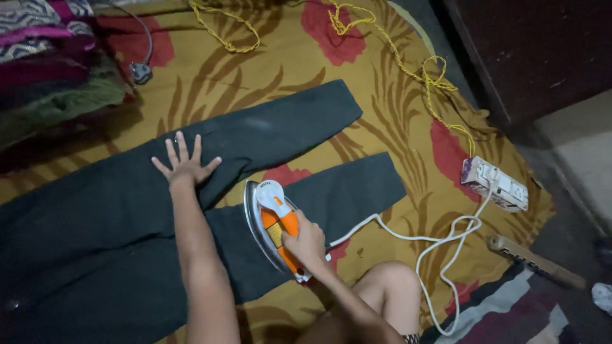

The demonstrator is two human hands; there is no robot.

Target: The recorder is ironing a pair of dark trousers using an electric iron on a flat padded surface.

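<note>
A small yellow label (275, 234) sits on the orange iron (275, 224), just ahead of the gripping right hand (306, 242).

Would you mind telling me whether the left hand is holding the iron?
No, the left hand lies flat with fingers spread on the dark trousers, while the right hand holds the iron.

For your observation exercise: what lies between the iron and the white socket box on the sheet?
In the head view, the iron's white cord runs and loops over the patterned sheet from the iron to the socket box; nothing else lies there.
</note>
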